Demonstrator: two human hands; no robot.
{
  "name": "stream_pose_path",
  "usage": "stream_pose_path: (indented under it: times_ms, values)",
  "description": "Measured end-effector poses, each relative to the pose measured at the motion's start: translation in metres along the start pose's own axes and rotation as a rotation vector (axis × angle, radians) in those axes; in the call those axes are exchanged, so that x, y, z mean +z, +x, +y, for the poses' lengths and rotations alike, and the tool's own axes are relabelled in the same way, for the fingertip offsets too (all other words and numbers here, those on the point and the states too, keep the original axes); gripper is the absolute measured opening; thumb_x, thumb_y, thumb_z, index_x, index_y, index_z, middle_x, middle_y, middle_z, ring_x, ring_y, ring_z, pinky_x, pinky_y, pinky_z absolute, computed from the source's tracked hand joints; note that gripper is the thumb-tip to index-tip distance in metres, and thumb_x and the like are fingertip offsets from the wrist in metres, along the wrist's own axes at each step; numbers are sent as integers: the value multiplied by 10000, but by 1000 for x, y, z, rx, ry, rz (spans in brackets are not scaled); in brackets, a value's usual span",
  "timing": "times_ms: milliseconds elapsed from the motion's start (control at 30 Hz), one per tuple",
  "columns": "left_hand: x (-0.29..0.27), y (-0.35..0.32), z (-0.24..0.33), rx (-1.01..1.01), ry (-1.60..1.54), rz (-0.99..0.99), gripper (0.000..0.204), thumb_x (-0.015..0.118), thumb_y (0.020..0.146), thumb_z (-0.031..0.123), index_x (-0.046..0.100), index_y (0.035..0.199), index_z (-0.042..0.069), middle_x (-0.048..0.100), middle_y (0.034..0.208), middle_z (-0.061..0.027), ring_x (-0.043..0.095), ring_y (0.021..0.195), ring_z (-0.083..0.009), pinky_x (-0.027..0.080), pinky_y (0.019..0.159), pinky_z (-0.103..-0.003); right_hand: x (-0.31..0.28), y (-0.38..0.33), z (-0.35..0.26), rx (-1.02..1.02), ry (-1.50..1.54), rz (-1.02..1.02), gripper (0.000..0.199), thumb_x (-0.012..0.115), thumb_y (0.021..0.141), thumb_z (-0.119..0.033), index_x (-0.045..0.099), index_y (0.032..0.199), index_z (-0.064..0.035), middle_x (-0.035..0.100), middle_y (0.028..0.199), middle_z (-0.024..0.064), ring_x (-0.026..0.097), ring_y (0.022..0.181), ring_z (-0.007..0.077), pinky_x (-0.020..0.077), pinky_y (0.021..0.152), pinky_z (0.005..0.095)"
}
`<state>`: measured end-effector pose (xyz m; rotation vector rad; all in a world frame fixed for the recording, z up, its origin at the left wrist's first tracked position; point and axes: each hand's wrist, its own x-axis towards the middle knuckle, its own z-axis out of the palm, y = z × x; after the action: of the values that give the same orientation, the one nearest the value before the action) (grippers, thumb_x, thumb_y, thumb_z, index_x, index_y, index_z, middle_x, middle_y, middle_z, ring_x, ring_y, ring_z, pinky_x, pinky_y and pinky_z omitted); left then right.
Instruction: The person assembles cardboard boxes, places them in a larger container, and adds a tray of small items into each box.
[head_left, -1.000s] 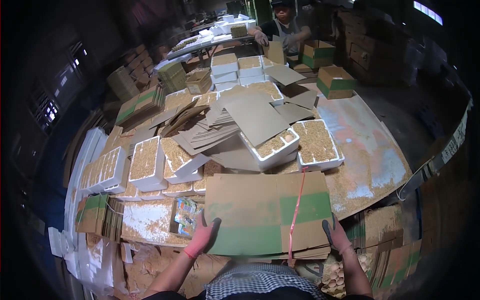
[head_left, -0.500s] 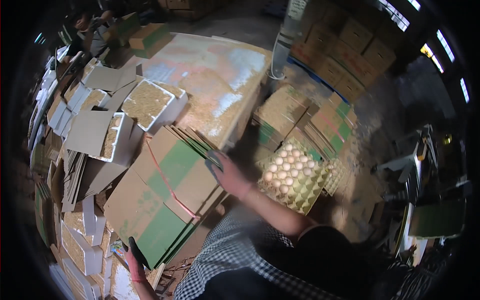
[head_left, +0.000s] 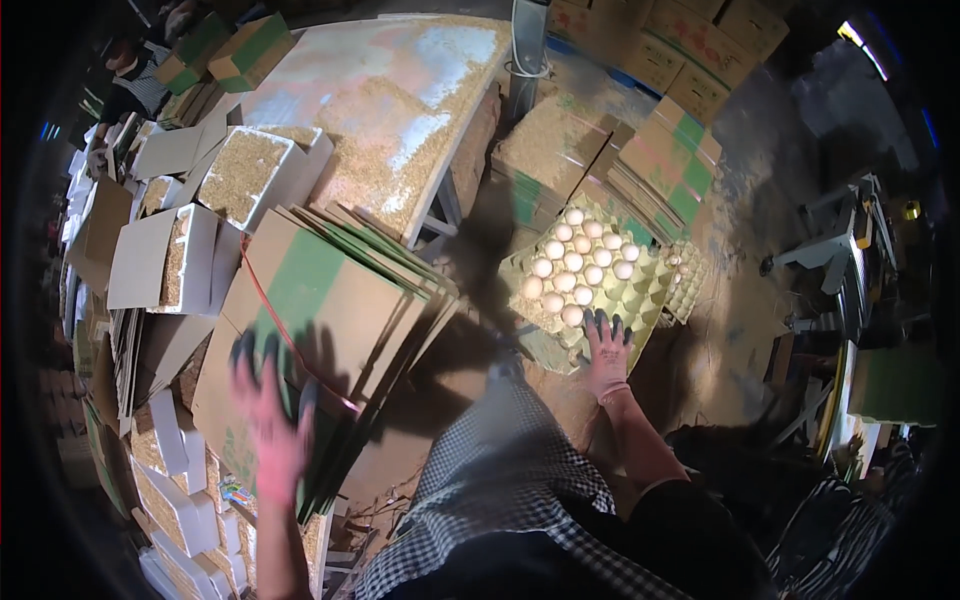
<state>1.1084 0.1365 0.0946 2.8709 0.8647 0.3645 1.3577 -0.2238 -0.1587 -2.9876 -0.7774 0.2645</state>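
The right hand point(head_left: 606, 352), fingers spread, rests on the egg tray point(head_left: 590, 275) at its 6 o'clock edge. The tray looks fragile and floppy, so lift from beneath. The left hand point(head_left: 268, 412), open and blurred, hovers over the flat cartons point(head_left: 320, 300).

Matt pulp-paper egg tray point(head_left: 600, 285), smooth-shelled eggs point(head_left: 575, 262), matt corrugated cardboard sheets point(head_left: 330, 320), checked cloth apron point(head_left: 500, 480).

Left hand point(head_left: 268, 410) raised, fingers spread, motion-blurred, palm down. Right hand point(head_left: 606, 350) stretched forward, arm extended, fingers splayed flat, dark fingertips.
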Motion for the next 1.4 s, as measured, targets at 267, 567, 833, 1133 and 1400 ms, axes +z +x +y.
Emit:
stream_pose_path:
  times_ms: [267,567,833,1133,1400]
  values:
    - [66,76,-35,182,-136,6,544,549,878,171,441,1386,8,439,1389,-237,379,1294,-412,283,1097,-472,13,8,13,-52,-8,76,831,737,743,-176,324,1464,-175,363,1445,141,330,1335,424,217,1101,612]
    - [58,78,-27,205,-100,-66,579,509,895,191,377,1421,-12,389,1431,-255,326,1332,-432,250,1121,-486,26,14,46,-64,-12,-22,924,751,743,-202,235,1509,-224,352,1469,130,284,1373,422,164,1134,614]
    - [58,76,-30,150,-113,-46,587,508,876,227,416,1408,-3,406,1420,-253,355,1301,-458,271,1100,-512,-32,23,175,-43,-546,-393,869,673,760,-148,236,1511,-134,286,1538,75,219,1420,426,295,1101,576]
    - [64,87,-26,79,-171,-109,638,499,858,275,395,1415,-18,379,1446,-252,335,1336,-442,240,1116,-502,-51,-14,289,230,-471,-586,521,522,895,-185,434,1407,-145,405,1479,97,410,1340,319,391,1021,508]
    - [68,91,-28,140,-97,-163,618,427,950,337,355,1435,-40,349,1489,-222,282,1393,-388,193,1155,-458,-25,-39,297,116,-181,-416,646,614,832,-306,409,1436,-202,351,1501,60,295,1389,347,365,947,567]
